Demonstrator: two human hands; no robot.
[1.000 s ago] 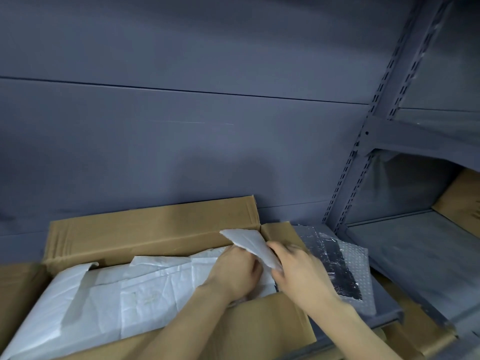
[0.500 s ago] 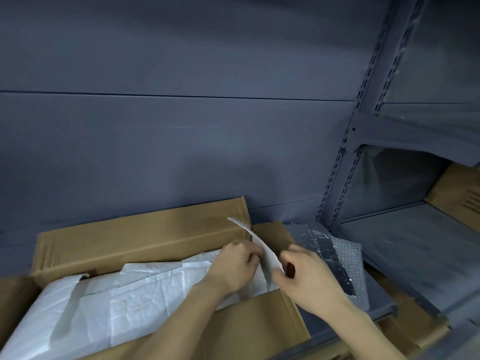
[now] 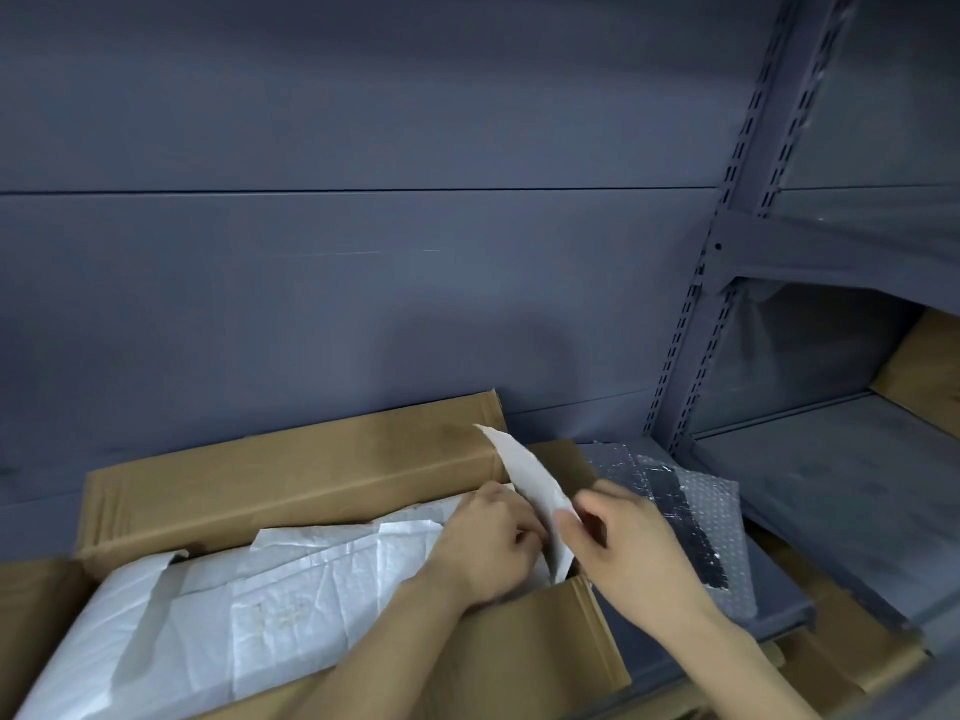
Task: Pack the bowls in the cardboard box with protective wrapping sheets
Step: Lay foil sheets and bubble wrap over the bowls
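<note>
An open cardboard box [image 3: 291,475] sits low in the head view, lined with crumpled white wrapping sheets [image 3: 291,589]. One sheet corner [image 3: 524,470] stands upright at the box's right end. My left hand [image 3: 488,543] is curled inside the box's right end, gripping the sheet at its base. My right hand [image 3: 628,543] is just right of it, pinching the upright sheet's lower edge between thumb and fingers. No bowl shows; whatever lies under the sheets is hidden.
A piece of bubble wrap [image 3: 691,517] lies on the grey shelf right of the box. A perforated metal upright [image 3: 711,314] and more shelf boards stand to the right. Another cardboard box [image 3: 930,376] sits at the far right edge. A grey wall runs behind.
The sheet corner has been lifted from lying over toward the left to standing upright. My right hand has drawn slightly right of the left hand.
</note>
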